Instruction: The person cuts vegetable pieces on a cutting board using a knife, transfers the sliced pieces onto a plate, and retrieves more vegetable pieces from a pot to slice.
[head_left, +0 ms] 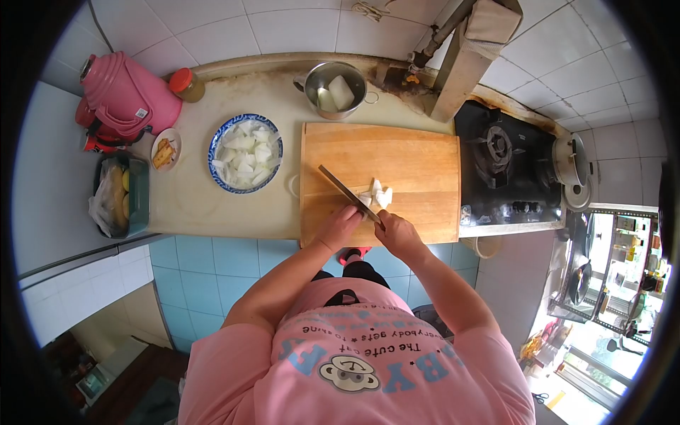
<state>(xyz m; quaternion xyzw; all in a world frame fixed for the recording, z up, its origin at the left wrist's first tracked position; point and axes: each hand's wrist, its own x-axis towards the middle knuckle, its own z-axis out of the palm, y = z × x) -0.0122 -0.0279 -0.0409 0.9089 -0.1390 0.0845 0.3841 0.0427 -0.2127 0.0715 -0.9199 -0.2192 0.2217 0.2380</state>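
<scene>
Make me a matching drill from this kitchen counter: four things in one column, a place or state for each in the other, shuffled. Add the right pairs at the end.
Things
1. Knife
2. Blue-rimmed dish
3. Metal pot
4. Jar

Places and states
A. Holds large white pieces, beyond the far edge of the cutting board
B. Topped with a red lid
C. In the right hand
D. Filled with many small white pieces

Right pairs: 1-C, 2-D, 3-A, 4-B

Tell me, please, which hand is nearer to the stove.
Right. The right hand, gripping the knife, is left of the stove; the left hand, by the blade, is farther left of it.
</scene>
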